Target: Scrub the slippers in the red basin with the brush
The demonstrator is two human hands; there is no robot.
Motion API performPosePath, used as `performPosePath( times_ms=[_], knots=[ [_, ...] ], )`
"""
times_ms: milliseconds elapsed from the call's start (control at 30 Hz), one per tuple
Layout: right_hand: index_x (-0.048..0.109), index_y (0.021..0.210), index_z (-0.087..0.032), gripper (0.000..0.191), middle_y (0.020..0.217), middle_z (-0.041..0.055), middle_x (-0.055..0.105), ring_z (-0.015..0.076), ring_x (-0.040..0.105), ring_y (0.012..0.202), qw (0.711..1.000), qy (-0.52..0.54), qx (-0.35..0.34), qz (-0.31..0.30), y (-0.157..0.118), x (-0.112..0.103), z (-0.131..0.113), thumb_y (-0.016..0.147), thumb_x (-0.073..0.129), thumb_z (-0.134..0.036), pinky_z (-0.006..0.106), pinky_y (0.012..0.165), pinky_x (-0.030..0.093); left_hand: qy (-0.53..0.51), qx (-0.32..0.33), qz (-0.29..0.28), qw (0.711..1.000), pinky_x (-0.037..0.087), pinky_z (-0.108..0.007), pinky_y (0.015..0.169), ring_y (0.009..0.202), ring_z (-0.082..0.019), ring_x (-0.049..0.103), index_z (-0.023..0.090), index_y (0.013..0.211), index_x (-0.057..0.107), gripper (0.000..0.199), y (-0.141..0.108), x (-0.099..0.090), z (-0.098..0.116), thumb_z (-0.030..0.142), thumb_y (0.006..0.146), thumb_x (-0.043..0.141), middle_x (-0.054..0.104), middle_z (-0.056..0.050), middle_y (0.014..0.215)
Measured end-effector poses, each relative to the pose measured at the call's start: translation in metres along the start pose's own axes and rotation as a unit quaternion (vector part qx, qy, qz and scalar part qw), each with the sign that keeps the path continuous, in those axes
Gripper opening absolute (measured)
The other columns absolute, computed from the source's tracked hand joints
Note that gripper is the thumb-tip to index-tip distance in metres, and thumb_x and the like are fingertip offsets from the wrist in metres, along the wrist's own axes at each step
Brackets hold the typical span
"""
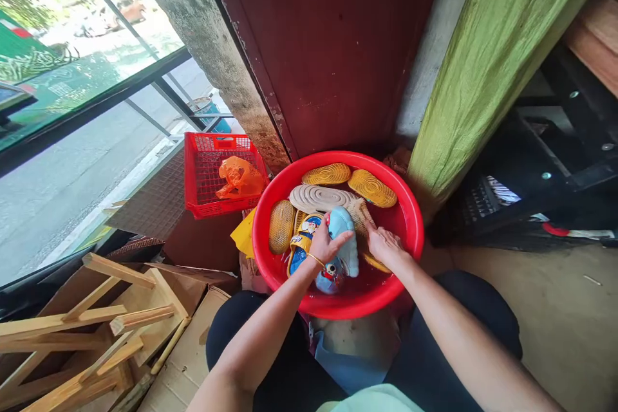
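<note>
My left hand (331,243) grips a light blue slipper (341,222), tilted on its side, with its thumb spread across it. Under that hand is another light blue slipper with a cartoon figure (329,280). A blue and yellow child's sandal (300,248) lies just to the left. My right hand (385,248) is closed on the narrow end of a beige, brush-like thing (361,211); its exact kind is unclear. Several yellow-soled shoes (373,188) and a beige-soled one (318,197) lie sole up in the red basin (416,232), which holds water.
A red plastic crate (197,207) with an orange plastic bag (240,177) stands left of the basin. Wooden frame pieces (120,322) lie on cardboard at lower left. A dark red door (333,51) rises behind; a green curtain (476,64) hangs at right.
</note>
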State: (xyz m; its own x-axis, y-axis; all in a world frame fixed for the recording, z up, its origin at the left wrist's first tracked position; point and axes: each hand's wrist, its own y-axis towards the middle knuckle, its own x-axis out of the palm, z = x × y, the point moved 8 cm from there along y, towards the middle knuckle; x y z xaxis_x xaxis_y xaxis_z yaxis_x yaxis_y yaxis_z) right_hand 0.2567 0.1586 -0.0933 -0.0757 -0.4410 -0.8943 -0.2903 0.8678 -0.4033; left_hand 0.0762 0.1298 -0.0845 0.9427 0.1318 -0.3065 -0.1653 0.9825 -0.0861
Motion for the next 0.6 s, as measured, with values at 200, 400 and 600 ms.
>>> performPosePath(
  times_ms=[200,400,600],
  knots=[
    [0.056,0.144,-0.013,0.051,0.125,0.0258,0.07,0.0337,0.067,0.12,0.999,0.017,-0.003,-0.046,0.001,0.012,0.002,0.1,0.029,-0.015,0.049,0.095,0.051,0.154,-0.034,-0.042,0.987,0.032,-0.05,0.117,0.145,-0.042,0.043,0.01,0.152,0.035,0.1,0.008,0.032,-0.031,0.065,0.078,0.073,0.043,-0.031,0.154],
    [0.056,0.143,-0.018,0.048,0.118,0.021,0.074,0.0301,0.071,0.113,0.998,0.017,0.009,-0.061,-0.004,0.012,0.002,0.1,0.037,-0.017,0.046,0.091,0.053,0.177,-0.135,-0.04,0.974,0.039,-0.048,0.11,0.137,-0.042,0.052,0.01,0.148,0.038,0.09,0.026,0.046,-0.066,0.06,0.081,0.071,0.054,-0.033,0.143],
    [0.04,0.158,-0.016,0.062,0.117,0.0243,0.074,0.0345,0.072,0.108,0.998,0.041,-0.032,-0.042,-0.01,-0.011,0.013,0.097,0.038,-0.015,0.047,0.088,0.052,0.182,-0.112,-0.032,0.976,0.038,-0.05,0.113,0.141,-0.044,0.048,0.003,0.148,0.037,0.096,0.024,0.04,-0.07,0.06,0.079,0.073,0.051,-0.036,0.145]
  ],
)
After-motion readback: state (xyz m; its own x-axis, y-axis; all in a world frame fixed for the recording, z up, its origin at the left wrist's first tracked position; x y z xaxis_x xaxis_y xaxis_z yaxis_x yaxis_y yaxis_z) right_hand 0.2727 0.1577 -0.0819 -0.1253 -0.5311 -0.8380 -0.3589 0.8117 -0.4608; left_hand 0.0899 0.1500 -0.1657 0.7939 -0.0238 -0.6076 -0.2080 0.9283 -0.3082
